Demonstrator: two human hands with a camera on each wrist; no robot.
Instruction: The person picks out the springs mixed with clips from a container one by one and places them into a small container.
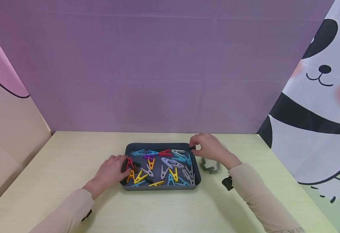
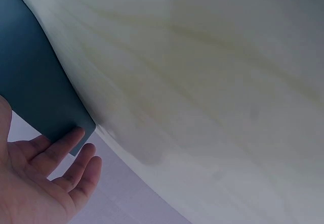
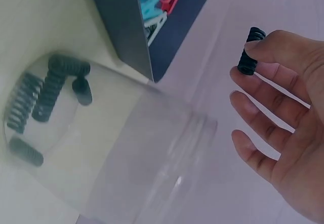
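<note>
A dark grey tray holds plastic clothes pegs in several colours and a few dark springs. My left hand holds the tray's left wall, with the thumb reaching over the rim; in the left wrist view a finger touches the outer wall. My right hand pinches a small black coil spring between thumb and index finger, beside the tray's back right corner. The other fingers of that hand are spread. Below it, a clear plastic jar contains several dark springs.
The jar stands on the pale wooden table, just right of the tray. A purple backdrop rises behind the table's far edge. A panda print covers the right side wall.
</note>
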